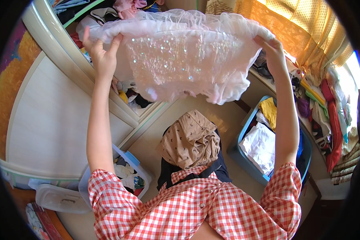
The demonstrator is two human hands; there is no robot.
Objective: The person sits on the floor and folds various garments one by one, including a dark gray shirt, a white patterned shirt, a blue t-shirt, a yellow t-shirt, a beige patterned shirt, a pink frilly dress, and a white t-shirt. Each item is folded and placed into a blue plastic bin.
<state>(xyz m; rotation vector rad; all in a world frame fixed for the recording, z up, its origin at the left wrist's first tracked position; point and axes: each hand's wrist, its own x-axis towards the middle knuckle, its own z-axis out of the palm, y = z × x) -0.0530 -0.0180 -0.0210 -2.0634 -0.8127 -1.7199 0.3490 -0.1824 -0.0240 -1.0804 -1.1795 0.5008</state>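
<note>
A pale pink garment of sheer tulle with a sequined panel [180,57] is stretched out in the air before me. My left hand [103,55] pinches its gathered edge at the left, thumb on the near side. At the opposite end my right hand [271,49] grips the same edge, its fingers hidden behind the fabric. The lower hem hangs loose and crumpled. Below it, a brown patterned cloth [192,141] lies bunched on my lap, over dark fabric.
An open wardrobe [129,115] with piled clothes stands ahead on the left. To my right is a blue bin [234,150] of clothes; a clear plastic box [147,171] with clothes sits at my left, near a translucent lid [61,198]. Clothes line the ledge under yellow curtains [285,33].
</note>
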